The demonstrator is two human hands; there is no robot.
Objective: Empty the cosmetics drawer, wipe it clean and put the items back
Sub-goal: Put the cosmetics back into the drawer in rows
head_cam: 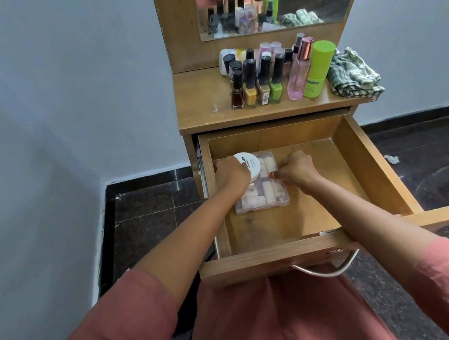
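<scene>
Left hand (232,173) around white jar (251,165), right hand (296,169) on clear case (264,198).

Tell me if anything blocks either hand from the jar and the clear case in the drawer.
Nothing visible does. The left hand grips the white jar, and the right hand pinches the clear case at its right edge. Both are inside the open drawer.
</scene>
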